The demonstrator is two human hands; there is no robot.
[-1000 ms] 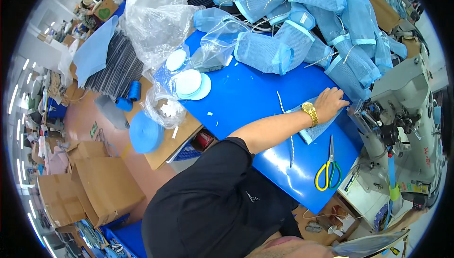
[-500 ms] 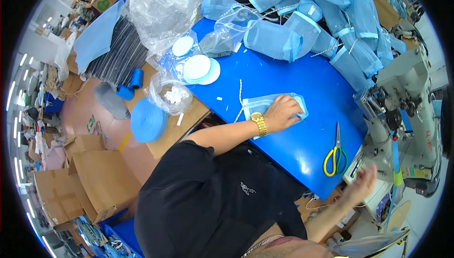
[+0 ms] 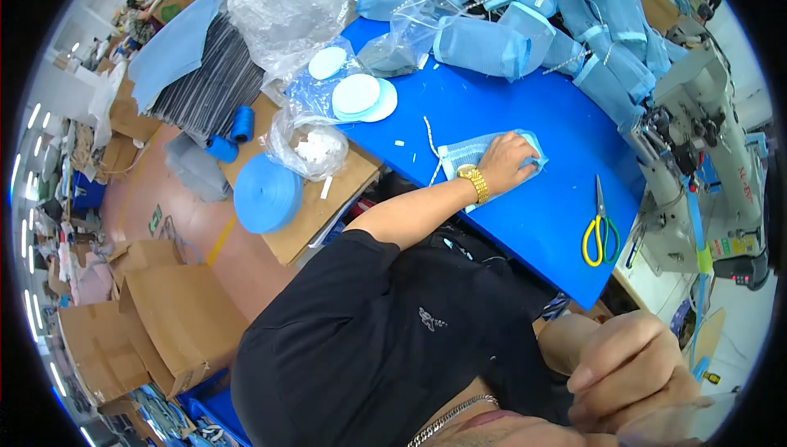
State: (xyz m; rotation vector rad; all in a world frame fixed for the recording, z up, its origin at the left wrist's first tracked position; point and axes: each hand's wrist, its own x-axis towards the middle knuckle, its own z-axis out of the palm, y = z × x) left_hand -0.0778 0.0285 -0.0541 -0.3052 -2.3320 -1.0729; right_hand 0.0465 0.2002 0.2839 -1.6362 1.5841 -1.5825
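Observation:
My left hand (image 3: 506,163), with a gold watch on its wrist, lies over a small light-blue mesh bag (image 3: 463,157) on the blue table. Its bent fingers grip the bag's far right end. A black-and-white cord (image 3: 431,139) trails by the bag's left end. My right hand (image 3: 627,373) is raised off the table at the lower right, close to the camera. Its fingers are curled in; whatever they hold, if anything, is hidden. Scissors (image 3: 601,230) with one yellow and one green handle lie on the table to the right of the bag.
Many similar mesh bags (image 3: 484,45) heap along the table's (image 3: 566,184) far side. White discs (image 3: 358,94) and clear plastic (image 3: 283,4) lie at the far left, near a blue webbing roll (image 3: 266,193) on cardboard. A sewing machine (image 3: 705,135) stands at the right.
My right hand has risen from beside the table's right end toward the camera, and its fingers have curled in. The left hand stays on the mesh bag. The whole view has shifted slightly.

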